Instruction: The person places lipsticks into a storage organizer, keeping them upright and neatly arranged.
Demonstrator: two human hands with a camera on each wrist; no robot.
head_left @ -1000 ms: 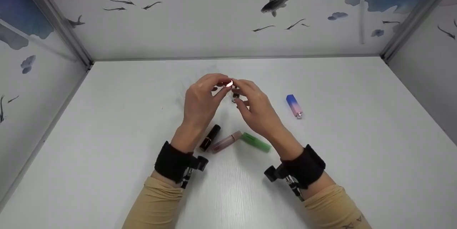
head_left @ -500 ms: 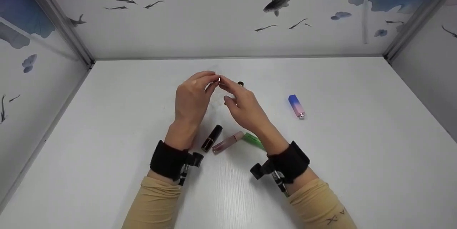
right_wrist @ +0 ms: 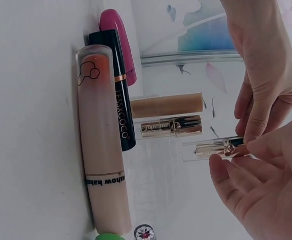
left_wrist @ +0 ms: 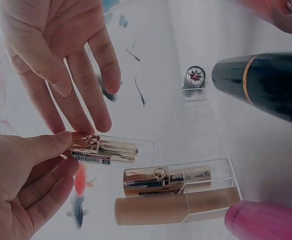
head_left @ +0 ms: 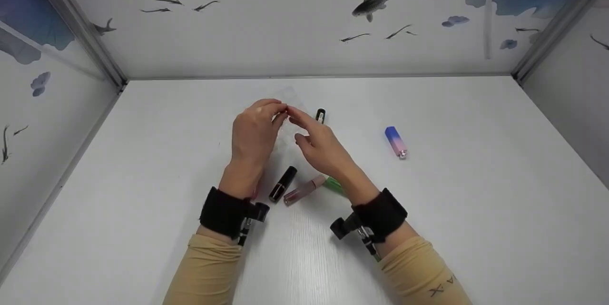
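My left hand pinches a gold lipstick with a clear end between thumb and fingers, holding it sideways above the table. From the right, my right hand reaches in with fingers extended, its fingertips right at the held end of the lipstick in the right wrist view. Beneath is a clear organizer, mostly hidden by the hands in the head view. A second gold lipstick and a beige tube stand side by side in it. A black-topped tube is at its right end.
Nearer the body lie a black lipstick, a pinkish lip gloss tube and a green tube, partly behind the right wrist. A magenta tube lies by the left wrist. To the right is a blue-and-pink tube.
Both hands have shifted left together, away from the black-topped tube, which now shows beside the right hand. The right fingers have straightened. The right forearm covers more of the green tube.
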